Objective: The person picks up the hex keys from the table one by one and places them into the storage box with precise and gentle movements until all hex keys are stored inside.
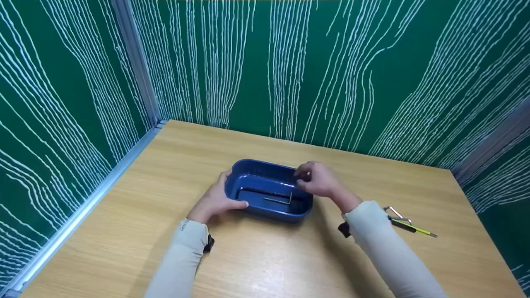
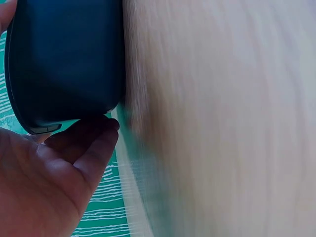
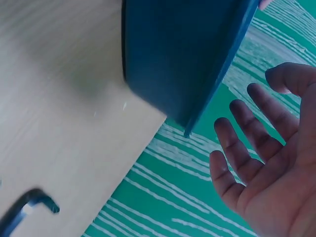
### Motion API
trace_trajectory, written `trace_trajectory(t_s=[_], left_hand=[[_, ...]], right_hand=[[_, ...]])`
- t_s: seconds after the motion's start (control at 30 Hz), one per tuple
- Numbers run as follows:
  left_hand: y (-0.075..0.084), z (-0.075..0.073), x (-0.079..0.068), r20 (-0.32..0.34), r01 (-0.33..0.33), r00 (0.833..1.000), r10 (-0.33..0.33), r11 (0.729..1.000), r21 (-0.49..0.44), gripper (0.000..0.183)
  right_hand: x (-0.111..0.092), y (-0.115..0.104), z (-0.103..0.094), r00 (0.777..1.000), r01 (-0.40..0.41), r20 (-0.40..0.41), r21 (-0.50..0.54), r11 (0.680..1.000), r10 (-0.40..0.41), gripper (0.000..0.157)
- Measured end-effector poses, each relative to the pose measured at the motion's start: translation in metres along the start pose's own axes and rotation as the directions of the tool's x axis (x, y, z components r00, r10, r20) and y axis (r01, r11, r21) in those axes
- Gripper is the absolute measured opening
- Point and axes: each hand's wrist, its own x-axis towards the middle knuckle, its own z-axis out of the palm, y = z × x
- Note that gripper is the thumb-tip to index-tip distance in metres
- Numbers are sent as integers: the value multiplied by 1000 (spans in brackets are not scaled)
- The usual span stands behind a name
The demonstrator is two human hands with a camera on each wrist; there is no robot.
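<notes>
A dark blue plastic bin [image 1: 273, 214] stands on the table. My left hand [image 1: 216, 200] grips its left end, thumb along the front rim and fingers round the end wall; in the left wrist view those fingers [image 2: 101, 148] bend against the wall. Inside the bin lie a black hex key [image 1: 258, 190] and a smaller silver hex key [image 1: 278, 201]. Above the bin's right end hovers my right hand [image 1: 318, 179]. The right wrist view shows its fingers [image 3: 256, 143] loosely bent and spread beside the bin rim, with nothing between them.
Right of the right forearm lie bent silver hex keys [image 1: 399, 214] beside a slim tool with a yellow shaft [image 1: 423, 231] and black part. Green walls with white lines enclose the wooden table [image 1: 198, 149] at the back and sides.
</notes>
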Motion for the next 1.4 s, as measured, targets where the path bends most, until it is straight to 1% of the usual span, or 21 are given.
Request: trace_trajectory(t_s=[0.1, 0.27, 0.37, 0.57, 0.73, 0.87, 1.03, 1.2, 1.3, 1.4], left_hand=[[0, 0, 0, 6, 5, 1000, -5, 1000, -9, 109], [0, 0, 1, 6, 6, 1000, -6, 1000, 4, 107], [0, 0, 1, 0, 0, 1000, 0, 1000, 4, 109], [-1, 1, 3, 1, 11, 1000, -11, 1000, 15, 116], [-1, 1, 4, 2, 10, 1000, -10, 1000, 18, 117], [-1, 0, 3, 4, 4, 1000, -4, 1000, 12, 115], [0, 1, 1, 7, -4, 1000, 4, 1000, 2, 109], [1, 0, 0, 11, 3, 1000, -3, 1000, -1, 114], [1, 0, 0, 11, 10, 1000, -10, 1000, -1, 116], [0, 1, 0, 7, 9, 1000, -9, 1000, 1, 115]], right_hand=[[-4, 7, -7, 1000, -21, 3, -21, 1000, 21, 18], [-10, 19, -18, 998, -51, 19, -75, 996, 52, 18], [-14, 27, -25, 997, -70, 36, -91, 993, 73, 21], [-25, 45, -42, 984, -141, 95, -107, 984, 151, 24], [-36, 60, -52, 980, -160, 98, -129, 979, 173, 26], [-45, 70, -54, 981, -161, 88, -144, 976, 175, 26], [-53, 84, -51, 982, -160, 75, -164, 973, 174, 25], [-60, 98, -47, 972, -188, 115, -136, 973, 204, 28], [-65, 107, -45, 961, -217, 149, -125, 968, 235, 30], [-70, 116, -43, 940, -273, 182, -112, 955, 290, 30]])
